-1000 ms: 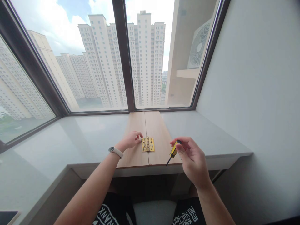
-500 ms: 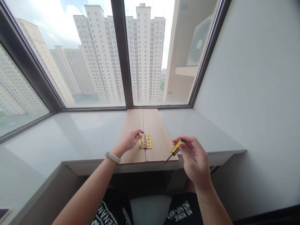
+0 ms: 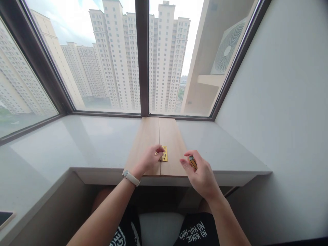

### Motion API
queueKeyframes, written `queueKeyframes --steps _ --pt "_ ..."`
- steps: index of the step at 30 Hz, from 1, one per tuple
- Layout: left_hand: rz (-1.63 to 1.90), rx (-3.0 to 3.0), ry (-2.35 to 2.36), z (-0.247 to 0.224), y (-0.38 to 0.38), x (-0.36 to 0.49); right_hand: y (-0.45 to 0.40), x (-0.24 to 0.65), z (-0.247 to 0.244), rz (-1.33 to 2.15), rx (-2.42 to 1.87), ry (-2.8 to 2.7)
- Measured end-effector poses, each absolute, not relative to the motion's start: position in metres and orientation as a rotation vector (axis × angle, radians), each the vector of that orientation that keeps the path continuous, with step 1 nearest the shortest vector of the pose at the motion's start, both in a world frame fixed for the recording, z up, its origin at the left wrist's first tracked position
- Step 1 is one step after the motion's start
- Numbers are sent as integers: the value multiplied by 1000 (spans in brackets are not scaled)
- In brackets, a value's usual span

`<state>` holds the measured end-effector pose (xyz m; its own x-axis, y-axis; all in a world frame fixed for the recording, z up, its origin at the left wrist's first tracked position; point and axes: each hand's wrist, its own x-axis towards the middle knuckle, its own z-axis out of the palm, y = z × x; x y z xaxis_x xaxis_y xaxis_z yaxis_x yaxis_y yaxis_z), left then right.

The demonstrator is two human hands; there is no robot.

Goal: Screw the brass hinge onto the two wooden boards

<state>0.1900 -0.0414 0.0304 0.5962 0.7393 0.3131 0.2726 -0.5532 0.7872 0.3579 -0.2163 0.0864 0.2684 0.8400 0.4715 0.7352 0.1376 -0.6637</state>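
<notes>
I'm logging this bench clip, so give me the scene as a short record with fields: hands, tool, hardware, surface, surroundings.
left hand: left hand fingertips on the brass hinge, covering its left part
right hand: right hand closed around a yellow-handled screwdriver; shaft hidden
hardware: hinge lies across the seam between two wooden boards
surface: boards rest on a pale windowsill counter
wrist: light band on left wrist
surroundings: window with high-rise buildings outside
</notes>
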Motion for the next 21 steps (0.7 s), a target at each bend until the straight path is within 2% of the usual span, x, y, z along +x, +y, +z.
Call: queueKeyframes --steps 6,12,21 --pt "910 2037 974 34 -46 183 -172 352 69 25 -2095 -1798" --pt "881 1899 1014 38 -57 173 -190 361 55 56 -2514 -1575" --pt "896 1811 1003 37 -61 173 -200 367 30 82 -2517 -1544"
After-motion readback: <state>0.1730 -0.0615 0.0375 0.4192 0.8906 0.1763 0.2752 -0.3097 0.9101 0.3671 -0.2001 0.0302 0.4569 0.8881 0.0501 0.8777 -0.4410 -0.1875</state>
